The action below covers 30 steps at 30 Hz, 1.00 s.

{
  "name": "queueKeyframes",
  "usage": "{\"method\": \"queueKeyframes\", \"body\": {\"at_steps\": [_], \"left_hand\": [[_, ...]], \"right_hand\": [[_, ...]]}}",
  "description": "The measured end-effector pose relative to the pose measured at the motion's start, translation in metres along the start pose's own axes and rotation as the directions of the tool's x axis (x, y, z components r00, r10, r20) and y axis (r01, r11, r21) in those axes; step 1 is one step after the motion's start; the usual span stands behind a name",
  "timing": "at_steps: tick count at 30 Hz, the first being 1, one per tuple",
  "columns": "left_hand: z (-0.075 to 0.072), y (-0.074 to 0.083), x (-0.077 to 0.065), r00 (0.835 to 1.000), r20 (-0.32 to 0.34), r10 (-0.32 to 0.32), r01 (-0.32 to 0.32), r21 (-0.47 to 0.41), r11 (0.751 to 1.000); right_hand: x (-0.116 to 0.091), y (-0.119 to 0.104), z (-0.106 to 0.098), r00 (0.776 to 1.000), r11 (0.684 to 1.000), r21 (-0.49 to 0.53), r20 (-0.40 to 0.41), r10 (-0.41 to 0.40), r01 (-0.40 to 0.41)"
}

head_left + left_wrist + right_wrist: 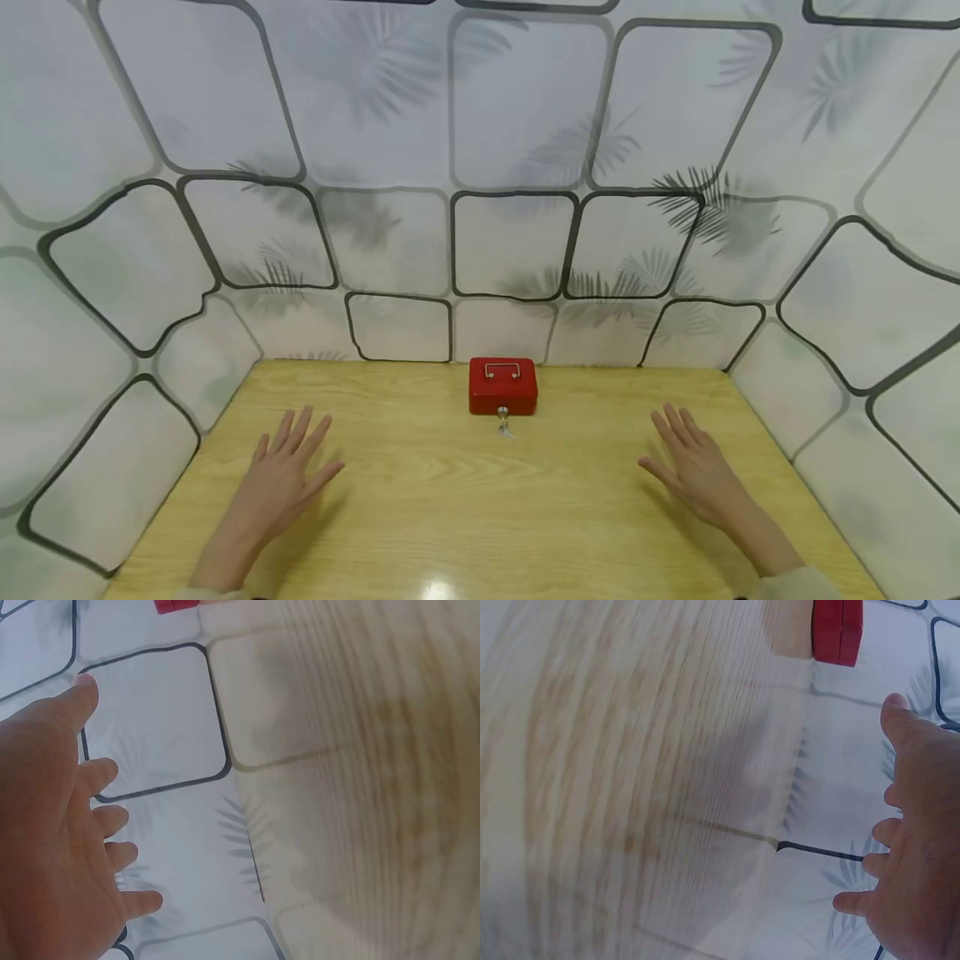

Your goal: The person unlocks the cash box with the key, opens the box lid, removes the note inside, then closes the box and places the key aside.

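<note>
Tabletop (450, 508) bears red box (502, 393) with apparent keys (504, 429); left hand (277, 483), right hand (699, 473) splayed, empty.

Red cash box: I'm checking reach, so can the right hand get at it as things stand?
Probably yes: the right hand holds nothing, and nothing stands on the wood-grain tabletop between it and the red cash box.

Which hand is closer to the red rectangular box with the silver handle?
Right, slightly. The right hand is open, off to the right of the red rectangular box; the left hand is a bit farther, off to its left. Neither touches it.
</note>
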<state>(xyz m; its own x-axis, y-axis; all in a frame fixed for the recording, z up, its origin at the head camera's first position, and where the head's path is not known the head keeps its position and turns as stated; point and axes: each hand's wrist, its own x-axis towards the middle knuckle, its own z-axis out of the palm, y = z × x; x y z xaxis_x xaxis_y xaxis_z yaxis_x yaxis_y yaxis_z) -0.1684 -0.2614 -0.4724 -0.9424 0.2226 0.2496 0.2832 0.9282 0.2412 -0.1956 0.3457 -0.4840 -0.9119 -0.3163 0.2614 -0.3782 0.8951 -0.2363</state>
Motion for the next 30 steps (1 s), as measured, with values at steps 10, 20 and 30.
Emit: {"method": "queueKeyframes", "body": {"at_steps": [10, 20, 30], "left_hand": [[0.006, 0.024, 0.021, 0.998, -0.009, 0.059, -0.059, -0.001, 0.998], [0.017, 0.044, 0.048, 0.994, -0.047, 0.094, -0.098, -0.074, 0.992], [0.039, 0.057, 0.072, 0.992, -0.067, 0.108, -0.121, -0.232, 0.965]], "right_hand": [[0.013, -0.012, 0.008, 1.000, 0.999, 0.038, -0.014, -0.016, 0.017], [0.035, -0.030, 0.021, 0.999, 0.990, 0.140, -0.020, -0.028, 0.030], [0.059, -0.052, 0.040, 1.000, 0.964, 0.267, -0.001, -0.006, 0.006]]}}
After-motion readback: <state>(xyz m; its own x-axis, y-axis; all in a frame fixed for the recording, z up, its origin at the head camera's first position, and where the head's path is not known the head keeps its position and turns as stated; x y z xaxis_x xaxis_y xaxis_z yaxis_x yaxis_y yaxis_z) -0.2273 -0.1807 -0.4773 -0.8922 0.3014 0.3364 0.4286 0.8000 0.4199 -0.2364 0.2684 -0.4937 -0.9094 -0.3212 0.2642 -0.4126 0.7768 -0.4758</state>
